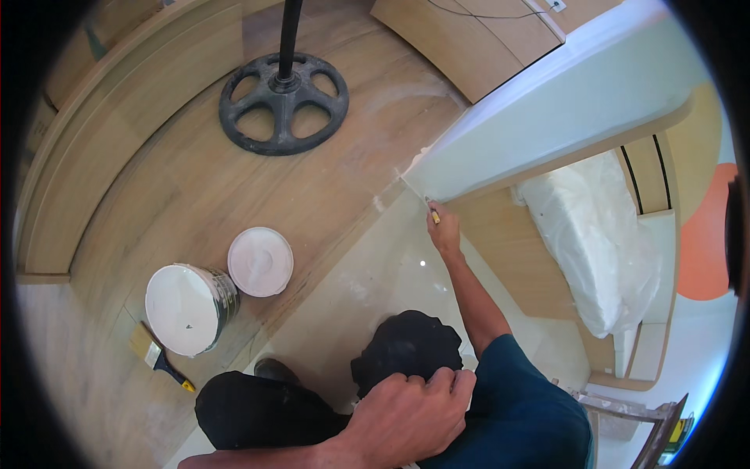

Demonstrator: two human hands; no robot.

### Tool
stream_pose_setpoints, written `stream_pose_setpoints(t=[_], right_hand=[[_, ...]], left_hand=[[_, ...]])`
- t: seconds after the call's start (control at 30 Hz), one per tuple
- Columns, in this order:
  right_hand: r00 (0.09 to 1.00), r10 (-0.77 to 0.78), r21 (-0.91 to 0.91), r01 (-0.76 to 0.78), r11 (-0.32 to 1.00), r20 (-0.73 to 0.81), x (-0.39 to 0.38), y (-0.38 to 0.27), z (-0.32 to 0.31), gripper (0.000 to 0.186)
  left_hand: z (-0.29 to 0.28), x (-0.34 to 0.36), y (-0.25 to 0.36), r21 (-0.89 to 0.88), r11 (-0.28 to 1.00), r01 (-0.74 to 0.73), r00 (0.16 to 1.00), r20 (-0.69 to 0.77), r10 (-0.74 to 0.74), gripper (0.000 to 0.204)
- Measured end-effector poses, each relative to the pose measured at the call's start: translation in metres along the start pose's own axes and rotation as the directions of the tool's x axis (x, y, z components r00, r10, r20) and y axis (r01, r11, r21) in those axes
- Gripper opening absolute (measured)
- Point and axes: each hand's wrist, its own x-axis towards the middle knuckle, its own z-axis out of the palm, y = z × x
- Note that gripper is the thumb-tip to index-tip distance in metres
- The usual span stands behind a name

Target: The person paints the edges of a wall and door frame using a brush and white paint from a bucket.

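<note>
My right hand (pixel 444 228) reaches out to the foot of the white wall (pixel 500 148), closed around a small yellow-handled tool (pixel 435 216). Its tip points at the wall's lower corner, where the floor tiles meet it; the kind of tool is too small to make out. Close to me, above my dark-trousered knees, my left hand (pixel 410 414) is closed with its back upward. A sliver of something white shows by its fingers, but what it holds is hidden.
A white-filled bucket (pixel 183 309) stands on the wood-look floor at left, its round lid (pixel 261 262) beside it. A wide paintbrush (pixel 162 357) lies near the bucket. Farther off stands a dark round metal base (pixel 283 105). Plastic-wrapped goods (pixel 590 242) rest at right.
</note>
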Motion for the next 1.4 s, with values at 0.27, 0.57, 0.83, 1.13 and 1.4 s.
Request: stream_pose_setpoints(t=[0.27,0.57,0.83,1.13,1.4], right_hand=[[0.999,0.025,-0.075,-0.023,0.997,0.027,0.013,-0.019,-0.020,0.029],[0.986,-0.130,-0.033,0.127,0.991,-0.109,0.017,-0.065,-0.101,0.024],[0.932,-0.294,-0.190,0.256,0.948,-0.212,0.028,-0.103,-0.156,0.031],[0.852,-0.393,-0.284,0.304,0.909,-0.346,-0.011,-0.159,-0.224,0.023],[0.961,0.275,0.472,-0.257,0.843,0.031,-0.105,-0.143,-0.125,0.020]], left_hand=[[0.000,-0.001,-0.003,-0.040,0.999,0.014,1.000,-0.026,-0.015,0.015],[0.008,-0.012,-0.013,0.056,0.992,-0.113,0.994,-0.002,0.114,0.033],[-0.011,-0.020,-0.001,-0.064,0.993,-0.095,0.995,-0.024,0.093,0.015],[-0.013,-0.018,0.009,-0.049,0.997,-0.057,0.998,0.021,0.058,0.017],[-0.003,-0.014,0.013,-0.049,0.998,-0.046,0.994,0.092,0.050,0.025]])
